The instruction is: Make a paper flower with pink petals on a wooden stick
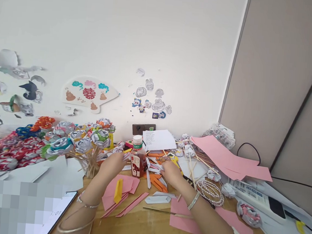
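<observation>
My left hand (114, 164) reaches in left of a bottle of red-brown liquid (138, 162) with a white cap. Its fingers are curled among folded paper pieces, and what they hold, if anything, is hidden. Right of the bottle, my right hand (171, 171) bends its fingers over white and orange folded paper strips (158, 182); its grip is also hidden. Closer to me lie pink paper sheets (123, 186) with a yellow folded strip (118, 191) on top, a white folded paper piece (159, 198) and a thin wooden stick (164, 212).
Paper flowers on sticks (89, 140) stand in a bunch at left, beside red-and-white paper flowers (20, 153). A phone (59, 214) lies front left. At right are a coiled bead string (209, 193), a long pink sheet (223, 154) and a white power strip (257, 200). A white wall rises behind.
</observation>
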{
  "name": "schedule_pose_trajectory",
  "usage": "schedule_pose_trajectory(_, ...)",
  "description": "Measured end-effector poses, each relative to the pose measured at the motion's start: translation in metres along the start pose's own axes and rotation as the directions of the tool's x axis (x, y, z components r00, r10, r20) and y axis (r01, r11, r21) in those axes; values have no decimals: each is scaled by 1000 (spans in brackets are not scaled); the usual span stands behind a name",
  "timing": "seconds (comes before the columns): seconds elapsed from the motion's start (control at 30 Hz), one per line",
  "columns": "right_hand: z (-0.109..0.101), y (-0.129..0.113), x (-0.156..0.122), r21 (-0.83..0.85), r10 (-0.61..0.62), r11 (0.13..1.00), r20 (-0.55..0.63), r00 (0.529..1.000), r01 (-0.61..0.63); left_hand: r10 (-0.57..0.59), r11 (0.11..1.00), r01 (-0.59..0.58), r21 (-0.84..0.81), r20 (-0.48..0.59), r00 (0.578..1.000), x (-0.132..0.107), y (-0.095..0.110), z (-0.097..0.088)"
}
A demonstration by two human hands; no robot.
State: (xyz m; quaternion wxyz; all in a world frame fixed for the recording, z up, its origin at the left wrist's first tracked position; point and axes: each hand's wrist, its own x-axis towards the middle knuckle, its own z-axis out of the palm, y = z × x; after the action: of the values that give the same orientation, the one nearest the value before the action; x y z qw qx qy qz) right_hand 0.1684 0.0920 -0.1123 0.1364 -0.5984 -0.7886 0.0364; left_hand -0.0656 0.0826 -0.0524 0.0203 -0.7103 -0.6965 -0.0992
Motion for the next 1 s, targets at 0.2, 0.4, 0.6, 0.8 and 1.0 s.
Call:
schedule_pose_trajectory(0.2,-11,-3,-2,105,-108,989,20,994,105,167,979,-162,-121,33,985,-16,26,-12)
schedule_pose_trajectory(0.4,-1,-9,-6,46,-106,993,26,994,104,171,971,-164,-176,24,985,-21,29,-14)
schedule_pose_trajectory(0.6,17,-13,-6,1,-16,1000,91,996,16,174,968,-166,-189,27,984,-21,30,-16)
schedule_pose_trajectory(0.8,15,-5,-2,49,20,998,128,992,-26,192,966,-183,-185,36,981,-22,31,-16)
schedule_pose_trajectory(1.0,12,-6,-9,60,-15,998,188,982,4,209,962,-200,-187,32,977,-23,33,-15)
